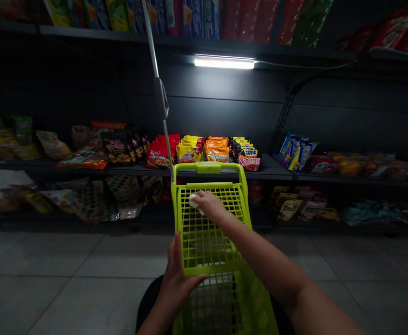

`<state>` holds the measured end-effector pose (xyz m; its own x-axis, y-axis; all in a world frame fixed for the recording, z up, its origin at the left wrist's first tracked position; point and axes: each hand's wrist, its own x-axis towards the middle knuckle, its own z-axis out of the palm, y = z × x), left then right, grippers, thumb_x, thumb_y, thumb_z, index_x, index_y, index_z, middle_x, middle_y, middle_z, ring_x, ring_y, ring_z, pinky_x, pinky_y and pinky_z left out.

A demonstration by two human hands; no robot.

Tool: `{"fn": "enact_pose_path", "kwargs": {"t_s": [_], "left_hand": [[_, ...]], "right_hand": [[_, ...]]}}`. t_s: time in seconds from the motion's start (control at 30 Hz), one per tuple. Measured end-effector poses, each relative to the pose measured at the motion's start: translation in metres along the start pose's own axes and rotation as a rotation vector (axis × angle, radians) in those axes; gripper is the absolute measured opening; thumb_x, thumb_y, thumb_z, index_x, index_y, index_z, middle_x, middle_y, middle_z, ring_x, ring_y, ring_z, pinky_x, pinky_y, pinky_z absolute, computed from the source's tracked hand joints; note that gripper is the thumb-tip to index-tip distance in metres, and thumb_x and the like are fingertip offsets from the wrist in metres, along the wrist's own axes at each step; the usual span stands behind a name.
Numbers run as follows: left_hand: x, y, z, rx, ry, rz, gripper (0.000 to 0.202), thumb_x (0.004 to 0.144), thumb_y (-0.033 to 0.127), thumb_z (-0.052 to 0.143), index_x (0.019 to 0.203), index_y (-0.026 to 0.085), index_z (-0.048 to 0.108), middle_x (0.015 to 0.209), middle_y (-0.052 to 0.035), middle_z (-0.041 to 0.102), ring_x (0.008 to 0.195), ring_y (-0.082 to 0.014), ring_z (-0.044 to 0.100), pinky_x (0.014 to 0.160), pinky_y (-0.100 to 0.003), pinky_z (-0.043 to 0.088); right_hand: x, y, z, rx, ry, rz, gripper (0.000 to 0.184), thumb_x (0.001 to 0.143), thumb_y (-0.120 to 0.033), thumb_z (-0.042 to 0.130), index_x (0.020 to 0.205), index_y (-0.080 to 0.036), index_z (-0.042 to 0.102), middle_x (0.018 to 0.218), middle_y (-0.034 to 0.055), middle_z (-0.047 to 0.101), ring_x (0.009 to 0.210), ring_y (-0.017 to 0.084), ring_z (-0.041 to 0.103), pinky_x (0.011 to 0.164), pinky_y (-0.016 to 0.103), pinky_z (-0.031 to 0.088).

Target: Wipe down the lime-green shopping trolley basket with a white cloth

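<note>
hands on a lime-green plastic shopping basket (204, 232): left hand (178, 284) curled tight around its near rim, right hand (207, 204) pinching a small white scrap (194, 204) against the far mesh. contents of the basket too dark to tell. just beyond, bright foil snack packets (204, 149) in neat rows on a dark store shelf (270, 168), with a metal pole (158, 88) rising from the basket's far corner.

dark metal store shelf (270, 168) across the middle of the frame, crammed with bright snack bags (204, 150), lower shelf (148, 215) has more bags (88, 201), grey tile floor (50, 260) at lower left
</note>
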<state>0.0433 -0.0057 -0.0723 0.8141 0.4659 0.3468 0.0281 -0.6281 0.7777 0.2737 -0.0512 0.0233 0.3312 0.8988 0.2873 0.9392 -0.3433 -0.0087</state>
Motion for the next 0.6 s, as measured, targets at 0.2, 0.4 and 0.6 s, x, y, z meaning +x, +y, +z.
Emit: {"fn": "enact_pose_path", "kwargs": {"t_s": [0.2,0.4,0.6], "left_hand": [[0.002,0.006,-0.001,-0.014,-0.022,0.029,0.128,0.075,0.033,0.084,0.159,0.042,-0.013,0.168,-0.0118,0.013,0.155,-0.0377,0.02,0.119,-0.063,0.03],[0.005,0.003,0.005,0.019,-0.047,0.028,0.127,0.076,0.043,0.083,0.159,0.039,-0.013,0.167,-0.0141,0.009,0.155,-0.0384,0.016,0.12,-0.064,0.028],[0.004,-0.01,0.006,0.097,-0.042,0.028,0.133,0.072,0.045,0.085,0.159,0.037,-0.015,0.165,-0.0173,0.011,0.154,-0.041,0.02,0.118,-0.066,0.029]], "right_hand": [[-0.079,0.101,-0.04,-0.07,-0.041,0.419,0.029,0.093,-0.016,0.06,0.116,-0.026,0.073,0.109,0.0071,0.066,0.099,0.021,0.061,0.081,0.027,0.045],[-0.049,0.025,-0.025,0.031,0.07,0.193,0.031,0.098,-0.022,0.055,0.125,-0.029,0.067,0.121,0.0064,0.066,0.105,0.021,0.059,0.09,0.03,0.044],[-0.018,-0.044,0.01,0.085,0.039,-0.172,0.045,0.095,-0.041,0.061,0.139,-0.033,0.057,0.152,0.0036,0.05,0.123,0.029,0.05,0.104,0.042,0.039]]}}
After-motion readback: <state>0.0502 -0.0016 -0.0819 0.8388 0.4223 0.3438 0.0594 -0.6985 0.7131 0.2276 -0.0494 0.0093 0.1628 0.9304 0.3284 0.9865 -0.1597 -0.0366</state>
